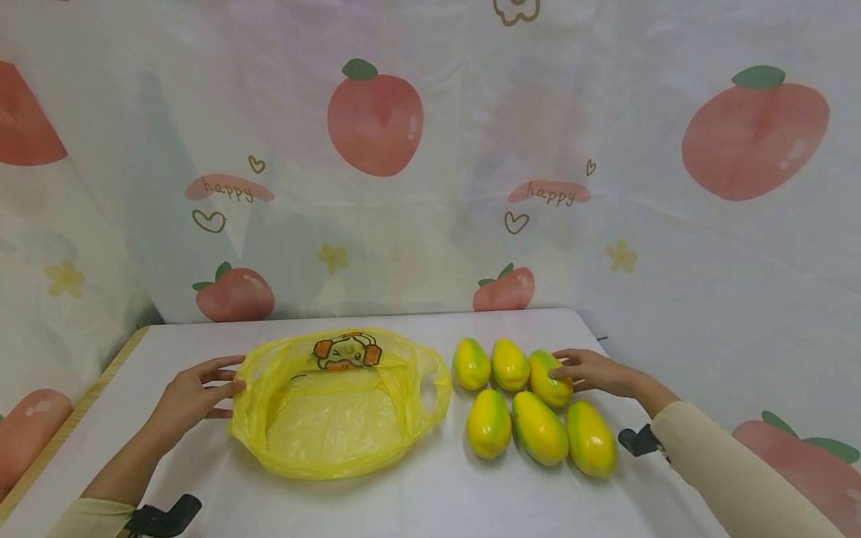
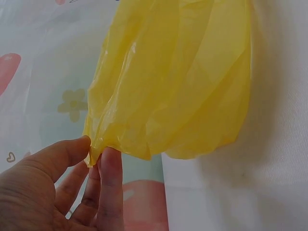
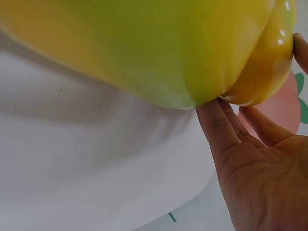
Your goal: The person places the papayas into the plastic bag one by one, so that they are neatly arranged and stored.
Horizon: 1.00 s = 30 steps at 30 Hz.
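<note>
An open yellow plastic bag (image 1: 329,430) with a cartoon print lies on the white table. My left hand (image 1: 188,403) pinches its left edge between thumb and fingers, as the thin bag film (image 2: 173,82) shows in the left wrist view. To the bag's right, several glossy yellow-green mangoes stand in two rows. My right hand (image 1: 602,373) holds the back-row right mango (image 1: 546,379), with its thumb and fingers at opposite sides. In the right wrist view that mango (image 3: 269,67) is partly hidden behind a nearer mango (image 3: 139,48).
In the front row lie a left mango (image 1: 489,424), a middle mango (image 1: 540,428) and a right mango (image 1: 591,439). Two more stand at the back, a left mango (image 1: 471,364) and a centre mango (image 1: 510,365). A fruit-printed cloth (image 1: 403,239) hangs behind the table (image 1: 430,508).
</note>
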Motion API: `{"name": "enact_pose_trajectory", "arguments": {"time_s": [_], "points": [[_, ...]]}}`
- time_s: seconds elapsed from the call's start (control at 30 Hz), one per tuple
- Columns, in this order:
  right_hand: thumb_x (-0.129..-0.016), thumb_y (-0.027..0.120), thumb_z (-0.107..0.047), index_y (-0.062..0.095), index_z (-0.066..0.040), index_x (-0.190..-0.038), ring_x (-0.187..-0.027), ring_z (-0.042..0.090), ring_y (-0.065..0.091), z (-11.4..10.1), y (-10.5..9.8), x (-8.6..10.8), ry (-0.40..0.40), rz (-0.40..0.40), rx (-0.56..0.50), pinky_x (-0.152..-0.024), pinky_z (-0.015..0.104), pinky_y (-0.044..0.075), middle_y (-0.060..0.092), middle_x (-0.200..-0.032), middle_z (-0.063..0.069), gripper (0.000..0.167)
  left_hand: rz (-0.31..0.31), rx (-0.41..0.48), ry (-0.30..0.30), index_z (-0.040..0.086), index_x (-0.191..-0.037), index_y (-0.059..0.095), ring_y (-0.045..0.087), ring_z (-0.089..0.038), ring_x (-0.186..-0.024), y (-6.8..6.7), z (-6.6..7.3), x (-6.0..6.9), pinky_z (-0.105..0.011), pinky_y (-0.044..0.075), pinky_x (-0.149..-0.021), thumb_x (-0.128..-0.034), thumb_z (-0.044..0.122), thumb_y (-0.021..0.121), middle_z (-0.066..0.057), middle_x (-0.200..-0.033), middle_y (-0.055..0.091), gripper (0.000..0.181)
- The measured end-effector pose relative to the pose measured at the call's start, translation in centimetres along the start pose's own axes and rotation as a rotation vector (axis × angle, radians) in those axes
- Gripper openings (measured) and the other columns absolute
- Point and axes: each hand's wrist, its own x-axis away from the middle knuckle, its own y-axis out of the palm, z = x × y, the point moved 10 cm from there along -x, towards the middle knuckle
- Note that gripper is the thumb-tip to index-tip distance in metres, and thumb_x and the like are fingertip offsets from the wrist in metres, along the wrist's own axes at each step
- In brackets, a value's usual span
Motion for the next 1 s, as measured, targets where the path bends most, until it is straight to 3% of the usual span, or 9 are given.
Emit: {"name": "enact_pose_trajectory", "arguments": {"time_s": [0.67, 1.0], "points": [[-0.095, 0.058, -0.047, 0.026, 0.005, -0.151, -0.126, 0.043, 0.050, -0.4, -1.3, 0.2, 0.019, 0.030, 0.018, -0.102, 0.054, 0.049, 0.032, -0.149, 0.035, 0.083, 0.006, 0.009, 0.018, 0.004, -0.148, 0.042, 0.065, -0.024, -0.100, 0.0, 0.3, 0.2, -0.033, 0.062, -0.071, -0.0930, 0.037, 0.068, -0.029, -0.132, 0.053, 0.069], [-0.095, 0.056, -0.050, 0.024, 0.004, -0.152, -0.126, 0.043, 0.050, -0.7, -2.1, 0.6, 0.022, 0.027, 0.026, -0.103, 0.056, 0.047, 0.031, -0.150, 0.035, 0.084, -0.017, 0.078, -0.033, 0.003, -0.149, 0.039, 0.067, -0.018, -0.096, 0.3, -0.5, 0.0, -0.034, 0.062, -0.074, -0.0925, 0.037, 0.069, -0.030, -0.136, 0.049, 0.072]]}}
